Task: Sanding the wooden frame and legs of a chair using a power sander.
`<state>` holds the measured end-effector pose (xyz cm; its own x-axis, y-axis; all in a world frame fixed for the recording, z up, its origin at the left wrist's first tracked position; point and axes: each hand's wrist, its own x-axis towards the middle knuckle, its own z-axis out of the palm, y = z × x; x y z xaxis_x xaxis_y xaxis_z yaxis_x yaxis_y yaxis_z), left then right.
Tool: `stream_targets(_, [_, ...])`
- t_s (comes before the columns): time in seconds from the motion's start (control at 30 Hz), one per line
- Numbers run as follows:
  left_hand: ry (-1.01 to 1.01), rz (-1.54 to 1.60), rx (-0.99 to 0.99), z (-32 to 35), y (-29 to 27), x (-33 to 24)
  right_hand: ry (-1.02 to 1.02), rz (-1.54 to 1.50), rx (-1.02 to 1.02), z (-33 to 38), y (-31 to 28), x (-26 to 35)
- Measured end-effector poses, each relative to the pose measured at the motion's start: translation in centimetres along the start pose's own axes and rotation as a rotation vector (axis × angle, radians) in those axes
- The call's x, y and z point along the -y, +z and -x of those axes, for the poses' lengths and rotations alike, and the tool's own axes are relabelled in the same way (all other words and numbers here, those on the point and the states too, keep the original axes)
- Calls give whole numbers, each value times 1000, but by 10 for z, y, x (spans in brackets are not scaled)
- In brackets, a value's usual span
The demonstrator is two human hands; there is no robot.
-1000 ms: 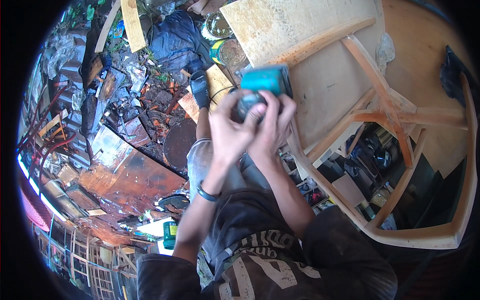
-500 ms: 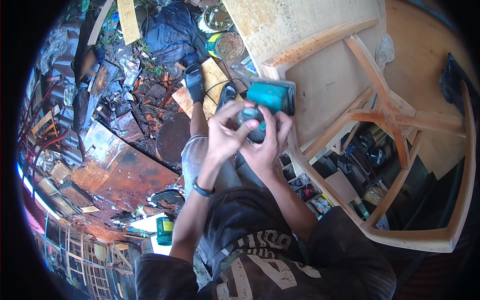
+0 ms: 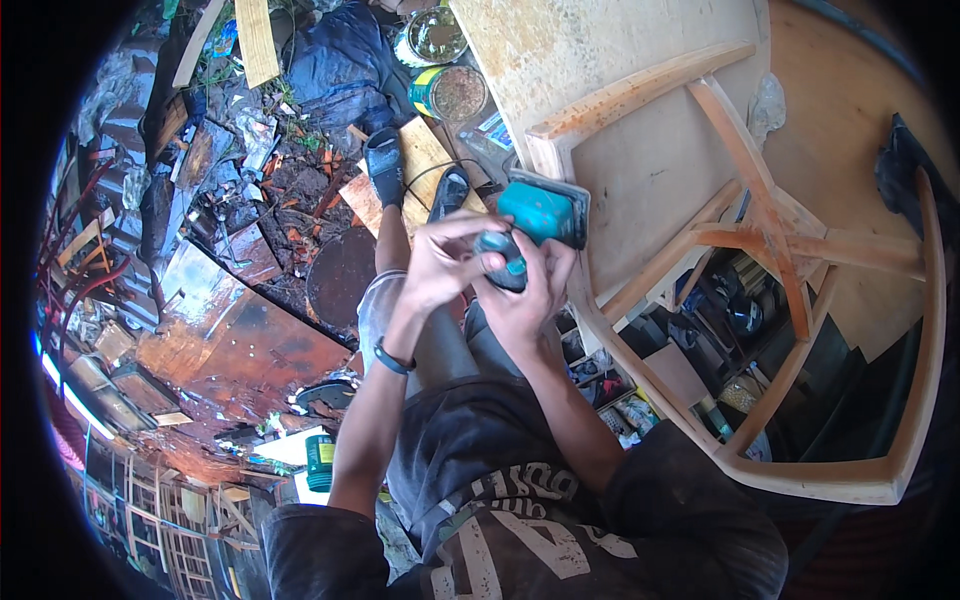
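A teal and black electric sander (image 3: 538, 210), its flat grey pad turned away to the far right, is held above my lap. My right hand (image 3: 528, 300) is wrapped round its dark rear grip. With thumb and fingers, my left hand (image 3: 440, 262) pinches the tool's rounded back end from the left side; exactly which part it holds is hidden by the fingers. Close to the right of the sander stands a bare wooden chair frame (image 3: 665, 385), with curved legs and crossing rails.
A plywood board (image 3: 500, 60) leans behind the chair frame. Beyond my feet are open tins (image 3: 460, 93) and a dark plastic bag (image 3: 340, 70). Scrap wood and a rusty sheet (image 3: 240, 340) cover the ground at left. A green container (image 3: 320, 460) stands near my left elbow.
The sander has tipped and shifted slightly down and left. My left hand has moved a little left, its fingers and thumb still at the tool's back end.
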<state>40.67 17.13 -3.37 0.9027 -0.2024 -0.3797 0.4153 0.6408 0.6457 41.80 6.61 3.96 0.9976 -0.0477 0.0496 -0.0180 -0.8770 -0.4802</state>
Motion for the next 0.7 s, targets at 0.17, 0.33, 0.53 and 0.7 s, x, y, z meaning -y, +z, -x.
stream_targets(0.17, [136,37,20,-42,-46,-32,33,-53,-6,-16,38,12])
stream_targets(0.33, [110,-14,105,-53,-53,-45,103,-63,52,-16,41,14])
stream_targets(0.53, [-65,95,40,-8,-10,-4,62,-15,3,3,6,5])
stream_targets(0.7, [89,-16,24,-34,-35,-31,59,-101,-12,-13,26,13])
